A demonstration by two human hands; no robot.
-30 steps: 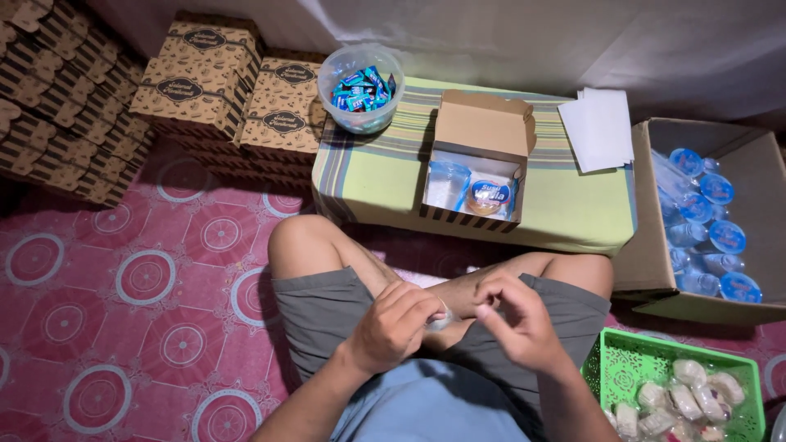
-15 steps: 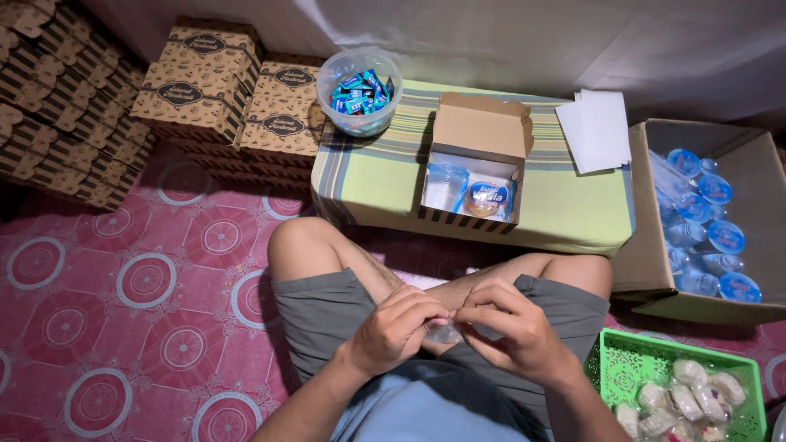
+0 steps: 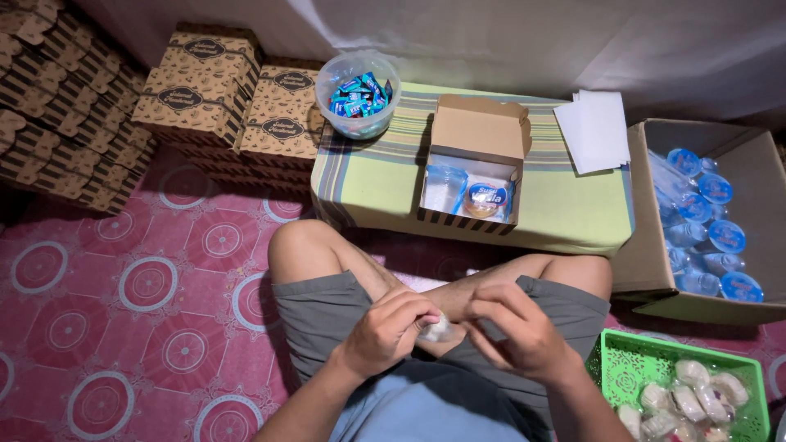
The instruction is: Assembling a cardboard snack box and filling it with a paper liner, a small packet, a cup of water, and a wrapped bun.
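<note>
Small white wrapped piece (image 3: 435,328) sits pinched in the curled fingers of our left hand (image 3: 389,331), low over our lap between the crossed legs. Our right hand (image 3: 516,331) hovers just beside it, fingers bent inward; we cannot tell whether it grips anything. Ahead of us, the low table (image 3: 565,209) carries an open cardboard box (image 3: 479,160) with a cup and a round snack inside, a clear bowl of blue sweets (image 3: 358,92) and white papers (image 3: 595,129). A green basket (image 3: 647,368) of wrapped pieces stands near our right knee.
</note>
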